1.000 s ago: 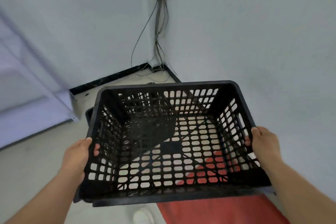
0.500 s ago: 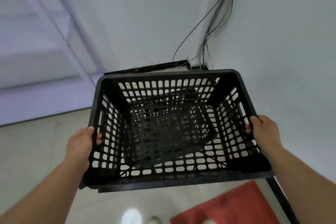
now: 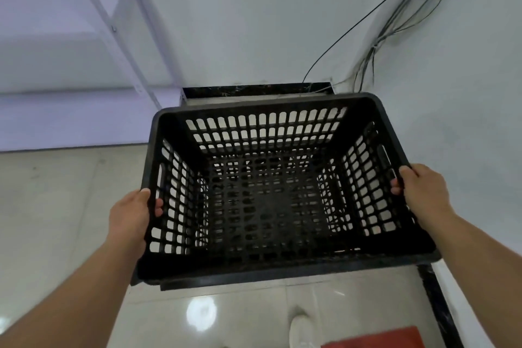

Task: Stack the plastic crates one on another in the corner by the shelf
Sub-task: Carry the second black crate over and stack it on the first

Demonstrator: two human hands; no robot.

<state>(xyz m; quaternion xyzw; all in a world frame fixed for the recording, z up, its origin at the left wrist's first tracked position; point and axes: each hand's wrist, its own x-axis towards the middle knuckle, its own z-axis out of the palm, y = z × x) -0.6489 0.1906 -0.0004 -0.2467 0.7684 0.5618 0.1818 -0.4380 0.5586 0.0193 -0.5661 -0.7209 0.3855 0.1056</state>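
Note:
I hold a black slotted plastic crate (image 3: 282, 271) level in front of me, open side up, over the corner. My left hand (image 3: 131, 217) grips its left rim, fingers through the side slots. My right hand (image 3: 423, 195) grips its right rim the same way. Through the mesh floor I see dark slotted walls of a second black crate (image 3: 262, 206) right below it; whether the two touch I cannot tell.
A pale shelf unit (image 3: 84, 110) stands at the left against the wall. Cables (image 3: 395, 22) run down the corner at upper right above a black skirting (image 3: 254, 90). A red mat (image 3: 375, 340) and a white shoe (image 3: 300, 330) are at the bottom on the glossy floor.
The crate has moved toward the corner and now sits squarely over the lower crate. The red mat has slid toward the bottom edge, and the shelf fills more of the left.

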